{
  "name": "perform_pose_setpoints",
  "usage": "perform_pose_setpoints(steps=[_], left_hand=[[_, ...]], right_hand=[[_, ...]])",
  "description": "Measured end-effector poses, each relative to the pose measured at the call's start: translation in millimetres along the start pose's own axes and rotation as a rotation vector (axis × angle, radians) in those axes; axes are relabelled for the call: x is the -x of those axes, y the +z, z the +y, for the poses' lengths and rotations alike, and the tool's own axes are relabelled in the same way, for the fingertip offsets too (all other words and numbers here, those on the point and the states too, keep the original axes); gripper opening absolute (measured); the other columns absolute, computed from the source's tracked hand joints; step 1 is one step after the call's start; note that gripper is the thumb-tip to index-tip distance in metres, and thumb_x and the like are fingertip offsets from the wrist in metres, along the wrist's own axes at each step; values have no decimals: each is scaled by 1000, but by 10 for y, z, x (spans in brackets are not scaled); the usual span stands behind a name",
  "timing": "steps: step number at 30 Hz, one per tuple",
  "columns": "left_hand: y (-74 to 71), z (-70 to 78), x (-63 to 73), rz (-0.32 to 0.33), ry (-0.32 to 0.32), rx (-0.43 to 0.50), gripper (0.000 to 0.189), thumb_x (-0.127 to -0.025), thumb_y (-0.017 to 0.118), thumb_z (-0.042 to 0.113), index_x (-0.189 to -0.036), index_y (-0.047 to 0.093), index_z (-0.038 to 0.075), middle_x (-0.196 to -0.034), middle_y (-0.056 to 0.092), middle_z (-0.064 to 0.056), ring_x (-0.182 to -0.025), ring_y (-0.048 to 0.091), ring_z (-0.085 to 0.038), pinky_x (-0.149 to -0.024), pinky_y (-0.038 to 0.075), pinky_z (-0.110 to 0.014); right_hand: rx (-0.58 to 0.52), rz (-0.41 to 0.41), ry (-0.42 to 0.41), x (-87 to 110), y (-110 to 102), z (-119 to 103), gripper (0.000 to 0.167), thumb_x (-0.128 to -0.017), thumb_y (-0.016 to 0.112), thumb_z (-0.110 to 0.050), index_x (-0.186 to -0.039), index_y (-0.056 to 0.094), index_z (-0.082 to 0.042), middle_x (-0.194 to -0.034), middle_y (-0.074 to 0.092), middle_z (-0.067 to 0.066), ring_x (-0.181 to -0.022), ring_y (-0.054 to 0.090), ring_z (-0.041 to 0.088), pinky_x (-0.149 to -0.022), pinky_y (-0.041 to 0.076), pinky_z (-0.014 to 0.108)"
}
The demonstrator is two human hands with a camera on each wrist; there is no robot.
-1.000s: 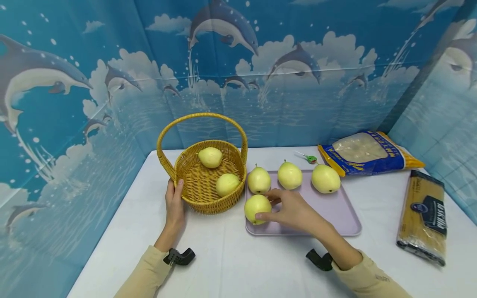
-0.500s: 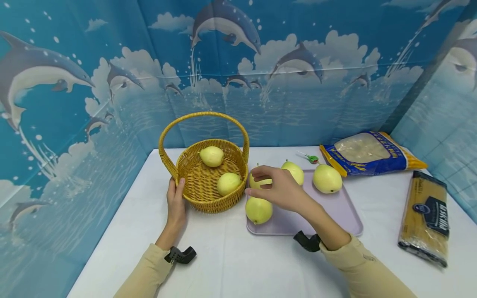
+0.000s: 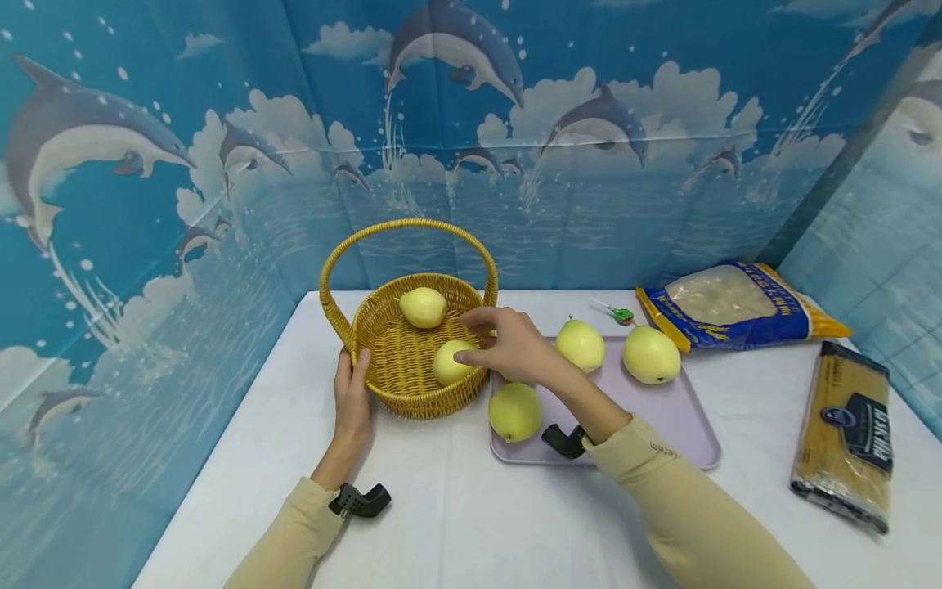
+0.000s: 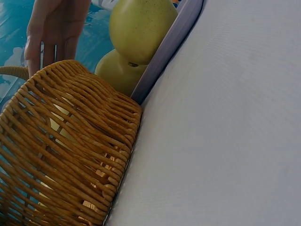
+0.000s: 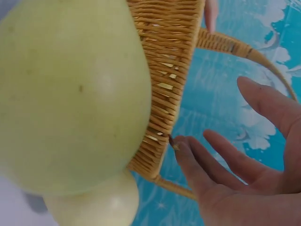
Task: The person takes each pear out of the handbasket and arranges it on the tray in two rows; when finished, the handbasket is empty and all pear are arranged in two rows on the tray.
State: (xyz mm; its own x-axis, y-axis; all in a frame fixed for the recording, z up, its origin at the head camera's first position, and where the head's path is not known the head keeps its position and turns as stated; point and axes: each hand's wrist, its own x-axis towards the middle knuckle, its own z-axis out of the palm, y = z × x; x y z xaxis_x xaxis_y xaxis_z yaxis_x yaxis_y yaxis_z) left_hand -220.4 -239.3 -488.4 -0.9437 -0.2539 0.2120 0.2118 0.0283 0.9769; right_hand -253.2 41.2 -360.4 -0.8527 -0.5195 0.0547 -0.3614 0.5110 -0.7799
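left hand [image 3: 353, 406]: clamped on left side of wicker basket [image 3: 415, 406], left of centre in frame | right hand [image 3: 511, 348]: mid-frame over basket's right rim, thumb and fingers apart, grasping nothing | basket: back pear [image 3: 423, 307], front pear [image 3: 449, 365] inside | lilac tray [image 3: 666, 421]: right of centre, more pears

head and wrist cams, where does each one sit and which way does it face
Head: worn on the head, facing forward and down over the basket and tray; left hand, right hand and sleeves show.
Left wrist: on the left wrist, facing low across the table past the basket's woven side; the right hand shows beyond it.
Right wrist: on the right wrist, facing past a close pear to the basket; the right hand shows, plus apparently a left fingertip.
Shared: both wrist views show basket and right hand.
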Motion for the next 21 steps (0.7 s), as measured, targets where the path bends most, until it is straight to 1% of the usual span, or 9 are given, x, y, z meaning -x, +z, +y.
perform_pose_setpoints(steps=[5,9,11,15,16,18,21], left_hand=[[2,6,-9,4,-17,1,59,-112,44,45,-160,35,12,-146,46,-17,-138,44,-33,-120,31,-39],[1,-3,-15,4,-23,9,58,-112,44,43,-160,34,13,-146,46,-15,-139,44,-33,-120,30,-41],[4,-3,-16,1,-22,4,58,-112,44,43,-160,35,13,-147,46,-16,-139,44,-33,-120,30,-40],[9,2,-16,1,-16,5,58,-111,44,45,-159,36,13,-147,46,-18,-138,44,-34,-120,31,-39],[14,20,-12,1,-21,8,58,-112,44,43,-159,35,12,-146,46,-18,-138,43,-36,-121,30,-41],[29,95,13,0,-29,14,58,-112,44,40,-160,35,9,-141,50,-13,-139,43,-39,-122,30,-44],[50,222,61,-4,-47,20,57,-112,43,35,-160,33,5,-134,53,-2,-139,41,-43,-123,29,-48]], right_hand=[[50,-57,44,-179,52,9,63,-93,83,-32,-147,60,-9,-146,64,11,-135,60,32,-110,51,45],[80,-108,79,-286,79,14,66,-93,83,-32,-150,58,-8,-150,61,12,-139,57,31,-113,49,45],[95,-135,87,-325,90,17,68,-93,83,-31,-150,57,-6,-151,60,13,-140,56,32,-114,48,46],[141,-191,74,-384,115,-10,69,-93,83,-29,-150,56,-1,-152,59,17,-140,55,34,-114,48,46],[160,-207,66,-399,127,-15,68,-93,82,-29,-149,56,0,-151,59,18,-139,56,34,-114,48,46],[203,-233,54,-427,156,-32,68,-93,83,-29,-148,57,0,-148,61,19,-137,57,34,-112,50,46],[256,-256,50,-469,208,-46,68,-91,85,-29,-147,59,-1,-145,64,18,-135,59,34,-109,51,44]])
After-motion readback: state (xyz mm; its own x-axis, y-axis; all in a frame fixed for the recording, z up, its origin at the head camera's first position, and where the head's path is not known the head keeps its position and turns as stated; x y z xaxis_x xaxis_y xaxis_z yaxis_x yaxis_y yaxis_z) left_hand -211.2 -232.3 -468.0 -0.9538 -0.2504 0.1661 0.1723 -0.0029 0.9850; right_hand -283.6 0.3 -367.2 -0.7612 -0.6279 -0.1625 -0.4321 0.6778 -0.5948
